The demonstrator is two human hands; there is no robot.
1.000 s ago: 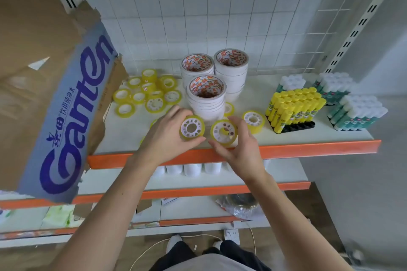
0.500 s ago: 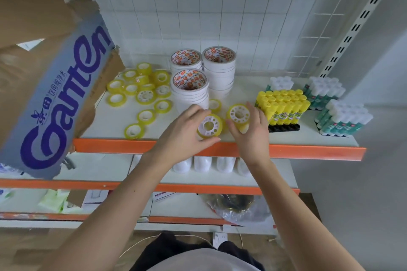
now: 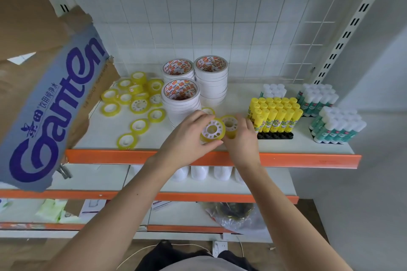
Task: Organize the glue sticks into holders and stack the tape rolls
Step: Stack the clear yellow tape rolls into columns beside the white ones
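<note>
On the top shelf (image 3: 220, 141), near its orange front edge, the left hand (image 3: 187, 141) pinches a small yellow tape roll (image 3: 212, 132) between thumb and fingers, tilted up on edge. The right hand (image 3: 242, 138) curls around a second yellow roll (image 3: 230, 125) just beside it, the two rolls touching. Stacking looks partly done: three towers of white tape rolls (image 3: 180, 103) stand behind the hands, but about a dozen loose yellow rolls (image 3: 136, 99) lie scattered to the left, unstacked. Glue work appears nearer completion. Yellow glue sticks (image 3: 274, 114) stand packed in a black holder (image 3: 275, 136), with white-capped green glue sticks (image 3: 337, 125) grouped in holders to the right; whether every slot is filled I cannot tell.
</note>
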